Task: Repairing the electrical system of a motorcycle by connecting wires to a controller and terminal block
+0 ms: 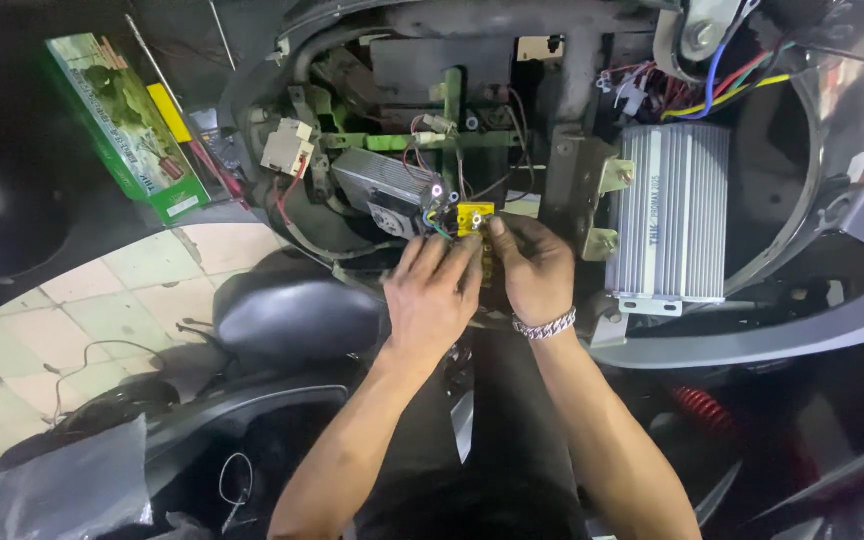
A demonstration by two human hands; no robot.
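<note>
Both my hands work inside an opened scooter body. My left hand (432,295) rests its fingers on a small yellow terminal block (473,218) and the coloured wires (435,225) joined to it. My right hand (535,265), with a chain bracelet at the wrist, pinches the same yellow block from the right side. A small grey ribbed module (380,183) lies just left of the block. Whether the block is lifted or mounted is hidden by my fingers.
A large ribbed silver controller box (670,212) sits to the right on a metal bracket (580,190). A bundle of coloured cables (722,85) hangs above it. A green box (117,118) lies far left. A black seat (292,315), a red spring (702,408) and tiled floor (42,340) are lower down.
</note>
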